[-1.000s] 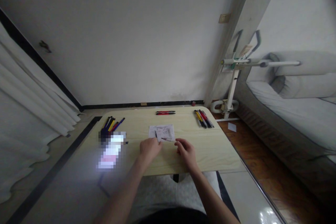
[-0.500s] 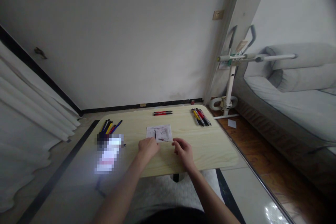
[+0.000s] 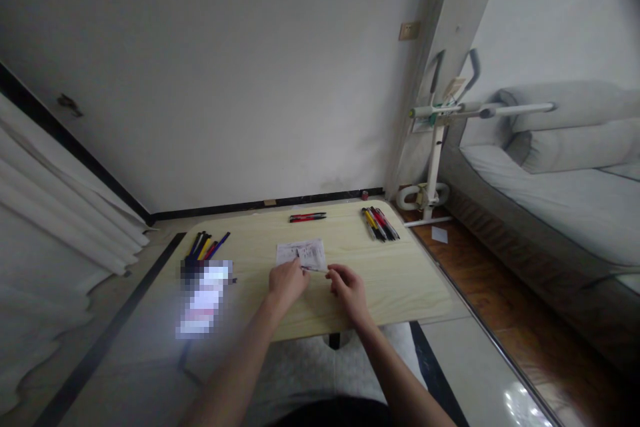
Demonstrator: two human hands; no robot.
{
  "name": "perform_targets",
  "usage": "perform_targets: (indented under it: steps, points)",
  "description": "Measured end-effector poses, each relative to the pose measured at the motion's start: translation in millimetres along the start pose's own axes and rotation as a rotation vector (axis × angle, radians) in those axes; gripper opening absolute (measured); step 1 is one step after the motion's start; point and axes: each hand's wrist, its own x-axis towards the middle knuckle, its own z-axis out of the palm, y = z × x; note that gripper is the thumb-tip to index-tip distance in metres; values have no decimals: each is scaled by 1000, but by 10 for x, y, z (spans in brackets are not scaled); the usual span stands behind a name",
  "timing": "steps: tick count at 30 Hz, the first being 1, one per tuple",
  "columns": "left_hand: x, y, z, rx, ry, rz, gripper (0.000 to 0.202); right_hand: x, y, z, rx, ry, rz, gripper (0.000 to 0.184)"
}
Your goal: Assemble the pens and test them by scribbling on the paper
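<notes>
A low light-wood table [image 3: 400, 280] stands before me. Both my hands are closed on one thin pen [image 3: 314, 269] held level between them. My left hand [image 3: 287, 281] pinches its left end and my right hand [image 3: 347, 285] pinches its right end. Just beyond the pen lies a small white paper [image 3: 301, 253] with scribbles on it. Which part of the pen each hand grips is too small to make out.
A bunch of coloured pens [image 3: 205, 247] lies at the table's left, above a blurred patch. Two red and black pens [image 3: 307, 217] lie at the far edge, several more pens [image 3: 380, 223] at the far right. A white exercise machine [image 3: 435, 147] and grey sofa [image 3: 560, 180] stand to the right.
The view has drifted a little right and up. My hands stay closed on the pen over the paper, almost unmoved.
</notes>
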Motion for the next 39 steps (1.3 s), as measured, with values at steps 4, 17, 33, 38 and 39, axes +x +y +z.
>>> perform_targets:
  steps: [4,17,33,38,39]
  points:
    - [-2,34,-4,-2,12,0,25,11,4,-12,40,4,15,28]
    - [-5,90,58,-108,175,112,25,62,31,-51,188,60,77,28]
    - [18,153,208,-145,255,215,27,59,-14,-53,231,63,91,28]
    - [35,162,183,-166,251,236,27,64,13,-62,230,49,101,25]
    - [35,158,181,-171,244,240,27,63,14,-63,230,47,101,25]
